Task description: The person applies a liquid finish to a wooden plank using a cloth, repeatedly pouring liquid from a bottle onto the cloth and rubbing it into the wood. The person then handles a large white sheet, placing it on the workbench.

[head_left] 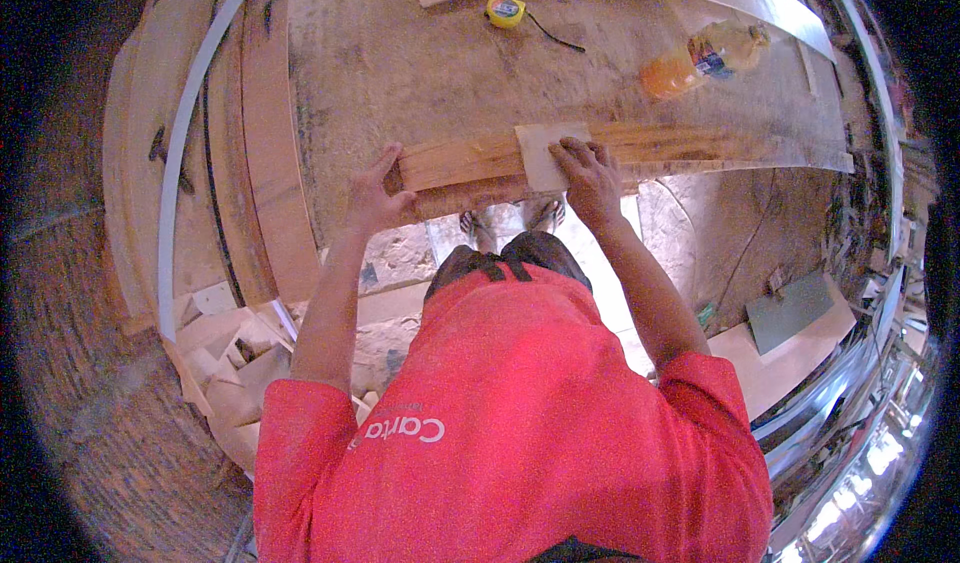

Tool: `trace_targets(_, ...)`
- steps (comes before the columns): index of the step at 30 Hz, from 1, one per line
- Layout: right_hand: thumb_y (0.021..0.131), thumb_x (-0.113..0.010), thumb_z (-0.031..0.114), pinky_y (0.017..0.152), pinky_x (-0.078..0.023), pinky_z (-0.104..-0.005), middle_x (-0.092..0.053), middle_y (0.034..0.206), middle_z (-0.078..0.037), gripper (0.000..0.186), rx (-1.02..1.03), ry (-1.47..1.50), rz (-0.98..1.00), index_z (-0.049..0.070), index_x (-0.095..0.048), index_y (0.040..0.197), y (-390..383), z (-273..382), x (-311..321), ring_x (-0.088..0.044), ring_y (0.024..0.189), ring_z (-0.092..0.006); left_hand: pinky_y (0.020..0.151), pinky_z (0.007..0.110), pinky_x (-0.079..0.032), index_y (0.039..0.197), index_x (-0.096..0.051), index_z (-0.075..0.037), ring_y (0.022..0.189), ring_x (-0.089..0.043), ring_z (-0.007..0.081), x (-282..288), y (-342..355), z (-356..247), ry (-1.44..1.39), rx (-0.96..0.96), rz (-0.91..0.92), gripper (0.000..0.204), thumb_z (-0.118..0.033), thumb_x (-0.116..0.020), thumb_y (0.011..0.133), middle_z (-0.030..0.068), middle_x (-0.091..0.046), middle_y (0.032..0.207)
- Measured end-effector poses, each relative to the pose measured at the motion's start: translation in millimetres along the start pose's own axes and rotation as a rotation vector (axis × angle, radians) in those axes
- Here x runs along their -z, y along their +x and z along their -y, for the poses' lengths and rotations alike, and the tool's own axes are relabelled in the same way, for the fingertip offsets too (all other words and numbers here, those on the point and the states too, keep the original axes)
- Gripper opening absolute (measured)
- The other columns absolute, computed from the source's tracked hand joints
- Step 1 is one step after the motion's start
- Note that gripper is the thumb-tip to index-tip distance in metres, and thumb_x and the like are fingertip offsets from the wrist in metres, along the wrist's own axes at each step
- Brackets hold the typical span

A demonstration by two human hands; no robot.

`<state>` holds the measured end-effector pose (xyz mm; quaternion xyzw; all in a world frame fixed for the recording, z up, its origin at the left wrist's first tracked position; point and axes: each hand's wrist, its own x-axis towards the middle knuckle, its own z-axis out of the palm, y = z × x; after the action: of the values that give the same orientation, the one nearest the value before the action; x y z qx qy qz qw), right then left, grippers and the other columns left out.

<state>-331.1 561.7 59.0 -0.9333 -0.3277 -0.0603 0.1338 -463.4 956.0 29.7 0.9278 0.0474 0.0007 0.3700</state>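
A: Working on what there?

B: Got a long wooden plank (460,163) running crosswise along the near edge of a worn wooden workbench (400,73).

A: Doing what with the left hand (380,193)?

B: Bracketing the plank's left end, with thumb and index finger spread well apart. Can't really see the other fingers tbh.

A: Holding anything in the right hand (593,178)?

B: Resting bent fingers, close together, on a pale rectangular sheet (540,153) lying across the plank. Can't tell if pinching or only pressing, with the thumb out of sight.

A: Seeing other stuff on the bench?

B: Yep. Spotted a yellow tape measure (505,11) beyond the plank, with a dark strap (556,38) trailing to the right. Can also see a clear plastic bottle (737,49) on its side, farther right, with orange liquid (668,76) inside. Lying near the plank, not touching.

A: Wearing?

B: A red T-shirt (510,383).
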Motion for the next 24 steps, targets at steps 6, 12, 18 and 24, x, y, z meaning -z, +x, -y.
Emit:
trace_targets(6,0.076,-0.070,0.005,0.096,-0.047,-0.0491,-0.070,0.123,-0.002,0.051,0.017,0.018,0.050,0.020,-0.074,0.125,-6,18,21,-0.059,0.113,-0.0332,0.119,0.041,-0.043,0.153,-0.050,-0.007,0.143,-0.052,0.0334,4,0,-6,-0.020,0.107,0.053,0.098,-0.017,-0.092,0.066,0.0215,-0.053,0.154)
trace_targets(12,0.073,-0.067,-0.001,0.096,-0.048,-0.0493,-0.073,0.112,-0.003,0.042,-0.044,0.092,0.247,0.016,-0.078,0.110,-30,33,56,-0.061,0.108,-0.0337,0.120,0.039,-0.041,0.153,-0.050,-0.005,0.144,-0.050,0.0305,16,1,-31,-0.002,0.151,0.051,0.098,-0.015,-0.093,0.066,0.0207,-0.053,0.154)
trace_targets(18,0.075,-0.062,-0.007,0.101,-0.048,-0.0479,-0.072,0.120,-0.006,0.050,-0.111,0.104,-0.014,0.014,-0.075,0.118,-25,-6,72,-0.062,0.112,-0.0361,0.120,0.038,-0.041,0.155,-0.047,-0.006,0.145,-0.050,0.0297,22,1,-35,0.028,0.235,0.124,0.099,-0.015,-0.092,0.068,0.0197,-0.050,0.157)
trace_targets(24,0.081,-0.064,0.000,0.104,-0.047,-0.0479,-0.069,0.130,-0.005,0.051,-0.024,-0.031,-0.057,0.018,-0.071,0.128,-27,-63,41,-0.059,0.119,-0.0366,0.121,0.040,-0.040,0.157,-0.046,-0.011,0.145,-0.049,0.0315,23,0,-42,0.108,0.172,0.103,0.099,-0.016,-0.092,0.070,0.0184,-0.049,0.158)
